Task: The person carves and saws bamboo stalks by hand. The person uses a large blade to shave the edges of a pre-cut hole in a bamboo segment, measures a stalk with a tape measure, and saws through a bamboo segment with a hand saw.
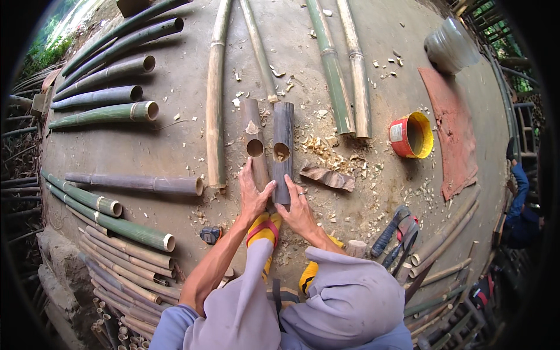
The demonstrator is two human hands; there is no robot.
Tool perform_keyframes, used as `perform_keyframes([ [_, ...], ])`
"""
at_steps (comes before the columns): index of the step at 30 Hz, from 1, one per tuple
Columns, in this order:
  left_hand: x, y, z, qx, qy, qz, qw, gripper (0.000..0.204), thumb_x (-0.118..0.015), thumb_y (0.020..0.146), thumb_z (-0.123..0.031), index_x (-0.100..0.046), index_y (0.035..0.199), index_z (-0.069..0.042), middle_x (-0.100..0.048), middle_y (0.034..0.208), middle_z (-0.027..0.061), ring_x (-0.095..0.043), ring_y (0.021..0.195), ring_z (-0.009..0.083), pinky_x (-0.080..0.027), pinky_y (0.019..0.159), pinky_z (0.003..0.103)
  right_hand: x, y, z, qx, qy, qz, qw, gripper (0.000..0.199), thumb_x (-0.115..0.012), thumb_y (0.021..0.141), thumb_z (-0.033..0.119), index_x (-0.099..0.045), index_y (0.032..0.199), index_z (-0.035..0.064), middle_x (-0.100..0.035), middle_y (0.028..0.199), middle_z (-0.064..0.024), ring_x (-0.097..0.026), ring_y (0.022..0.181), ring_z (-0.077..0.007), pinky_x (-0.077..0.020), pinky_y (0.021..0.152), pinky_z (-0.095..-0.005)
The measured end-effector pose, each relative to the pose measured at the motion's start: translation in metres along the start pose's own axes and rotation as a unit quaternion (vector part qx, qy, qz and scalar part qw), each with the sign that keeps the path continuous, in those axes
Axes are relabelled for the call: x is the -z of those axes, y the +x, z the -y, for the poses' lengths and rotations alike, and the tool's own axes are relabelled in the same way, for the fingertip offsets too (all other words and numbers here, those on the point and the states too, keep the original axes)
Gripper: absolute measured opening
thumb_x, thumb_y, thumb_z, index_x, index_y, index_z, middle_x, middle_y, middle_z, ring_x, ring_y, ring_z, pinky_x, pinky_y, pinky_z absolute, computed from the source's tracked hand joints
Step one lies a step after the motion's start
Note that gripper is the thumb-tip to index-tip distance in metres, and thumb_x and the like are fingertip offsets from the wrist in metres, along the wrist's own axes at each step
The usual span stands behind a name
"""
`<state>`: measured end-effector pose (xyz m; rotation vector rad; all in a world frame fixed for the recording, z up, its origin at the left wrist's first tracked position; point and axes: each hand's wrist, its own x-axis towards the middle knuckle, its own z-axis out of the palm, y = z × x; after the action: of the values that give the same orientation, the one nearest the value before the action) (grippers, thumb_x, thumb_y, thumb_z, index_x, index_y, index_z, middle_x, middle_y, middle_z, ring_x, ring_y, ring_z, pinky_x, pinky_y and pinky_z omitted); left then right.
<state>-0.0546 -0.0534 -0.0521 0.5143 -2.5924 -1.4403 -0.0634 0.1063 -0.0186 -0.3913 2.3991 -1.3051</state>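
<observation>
Two short bamboo pieces lie side by side on the ground in front of me, each with a round hole cut in its upper wall. My left hand (pixel 254 195) grips the near part of the brown bamboo piece (pixel 252 123), its fingers along the left side and its thumb across the top. On the dark grey bamboo piece (pixel 284 122) my right hand (pixel 298 213) takes hold at the near right, a ring on one finger. Pale shavings show inside the dark piece's hole. A rough wood block (pixel 328 177) rests just right of it.
Long bamboo poles (pixel 216 93) stretch away ahead, with more stacked at the left. Wood chips (pixel 321 151) litter the ground. A red-and-yellow bucket (pixel 411 135), a reddish sheet (pixel 452 134) and hand tools (pixel 399 233) lie rightward. A tape measure (pixel 210 235) sits near my left forearm.
</observation>
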Motion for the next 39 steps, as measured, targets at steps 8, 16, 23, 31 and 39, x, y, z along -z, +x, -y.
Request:
perform_keyframes([
  [8, 0.009, 0.005, -0.006, 0.038, -0.010, 0.020, 0.999, 0.084, -0.071, 0.071, -0.013, -0.027, 0.142, -0.004, -0.042, 0.130, 0.0198, -0.040, 0.122, 0.0345, -0.031, 0.105, 0.042, 0.003, 0.014, 0.024, 0.023, -0.151, -0.065, 0.986, 0.071, -0.068, 0.075, 0.013, -0.035, 0.136, 0.0024, -0.050, 0.117, -0.0241, -0.054, 0.103, -0.0381, -0.0448, 0.093, -0.0431],
  [16, 0.017, -0.005, -0.018, 0.004, 0.006, 0.070, 0.998, 0.081, -0.071, 0.067, -0.006, -0.033, 0.138, -0.007, -0.043, 0.127, 0.0192, -0.043, 0.117, 0.0355, -0.036, 0.102, 0.041, 0.042, 0.209, 0.021, 0.125, -0.228, -0.085, 0.962, 0.040, -0.064, 0.080, 0.012, -0.052, 0.116, 0.0008, -0.057, 0.104, -0.0209, -0.055, 0.095, -0.0300, -0.0486, 0.080, -0.0434],
  [23, 0.045, -0.042, -0.005, 0.089, 0.011, 0.027, 0.996, 0.052, -0.069, 0.070, -0.007, -0.051, 0.119, -0.007, -0.047, 0.118, 0.0161, -0.050, 0.108, 0.0327, -0.043, 0.094, 0.039, 0.006, 0.307, 0.022, -0.006, -0.308, 0.033, 0.951, 0.059, -0.057, 0.079, 0.013, -0.038, 0.134, 0.0030, -0.059, 0.109, -0.0289, -0.056, 0.107, -0.0395, -0.0443, 0.087, -0.0511],
  [31, 0.037, -0.063, 0.000, 0.091, -0.026, -0.057, 0.994, 0.036, -0.065, 0.071, -0.006, -0.056, 0.106, -0.004, -0.050, 0.110, 0.0146, -0.051, 0.109, 0.0310, -0.042, 0.096, 0.039, 0.076, 0.352, 0.008, -0.188, 0.231, -0.022, 0.954, 0.031, -0.064, 0.079, 0.020, -0.054, 0.106, 0.0078, -0.050, 0.068, -0.0012, -0.044, 0.045, -0.0082, -0.0336, 0.035, -0.0216],
  [39, 0.068, -0.017, -0.040, 0.091, -0.183, -0.083, 0.975, 0.032, -0.064, 0.076, -0.019, -0.061, 0.103, -0.002, -0.062, 0.096, 0.0084, -0.061, 0.087, 0.0166, -0.054, 0.074, 0.032, 0.120, 0.236, 0.085, -0.022, 0.310, 0.116, 0.943, 0.031, -0.062, 0.087, 0.014, -0.048, 0.112, 0.0023, -0.042, 0.063, 0.0046, -0.035, 0.042, -0.0015, -0.0235, 0.033, -0.0177],
])
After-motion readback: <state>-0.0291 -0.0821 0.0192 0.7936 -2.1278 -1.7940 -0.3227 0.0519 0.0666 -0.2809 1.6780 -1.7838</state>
